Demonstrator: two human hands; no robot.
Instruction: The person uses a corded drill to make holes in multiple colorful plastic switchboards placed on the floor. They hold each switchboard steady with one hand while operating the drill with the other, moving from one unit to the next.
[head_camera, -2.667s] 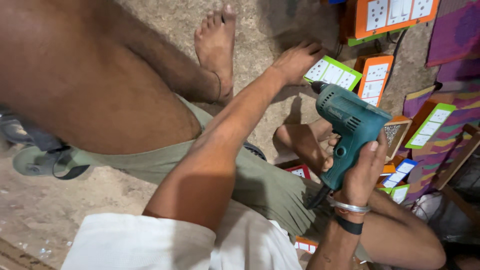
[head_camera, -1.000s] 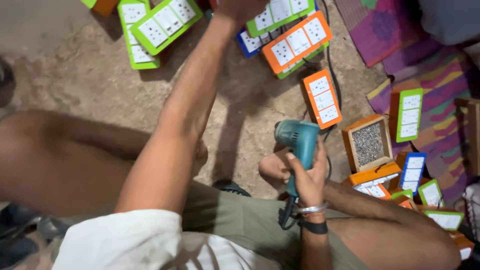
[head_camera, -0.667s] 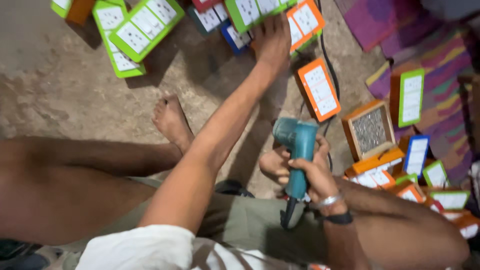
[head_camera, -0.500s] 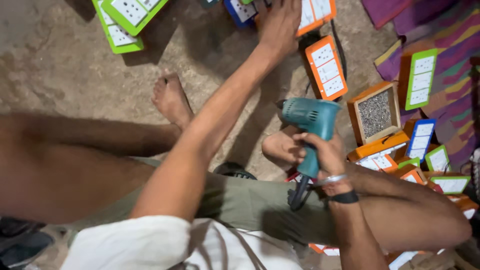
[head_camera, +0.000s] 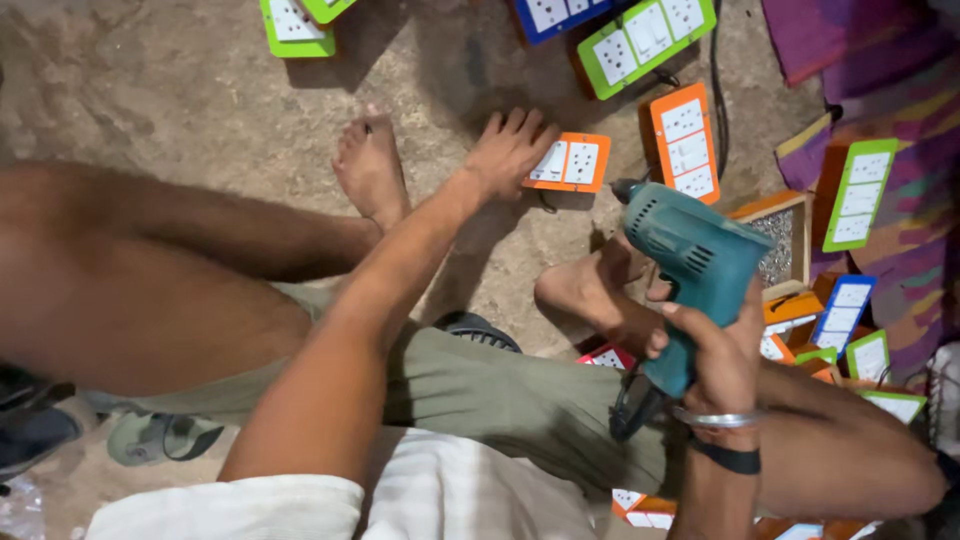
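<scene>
The floor (head_camera: 180, 110) is bare, rough concrete or packed earth, mottled grey-brown and dusty, with a shadowed patch near the top middle. The person sits on it with legs folded, both bare feet resting on the ground.

The left hand (head_camera: 510, 150) reaches forward, fingers spread narrow, and rests on the near edge of a small orange switch board (head_camera: 568, 162) lying flat on the floor just ahead of the left foot (head_camera: 368, 165). The right hand (head_camera: 715, 350) is wrapped tight round the grip of a teal drill (head_camera: 695, 265), held upright above the right foot (head_camera: 590, 295), its nose pointing up and left towards the board but well apart from it.

More boards lie scattered on the floor: a taller orange one (head_camera: 685, 140) just right of the small one, a green one (head_camera: 645, 40) at the top, a blue one (head_camera: 545, 15) beside it, and a green one (head_camera: 290, 20) at top left. An open wooden box (head_camera: 780, 235) sits behind the drill. At the right edge a striped purple mat (head_camera: 900, 120) covers the floor, carrying another green board (head_camera: 858, 195). A black cable (head_camera: 718, 90) runs down the floor beside the mat. A sandal (head_camera: 160, 435) lies at lower left.
</scene>
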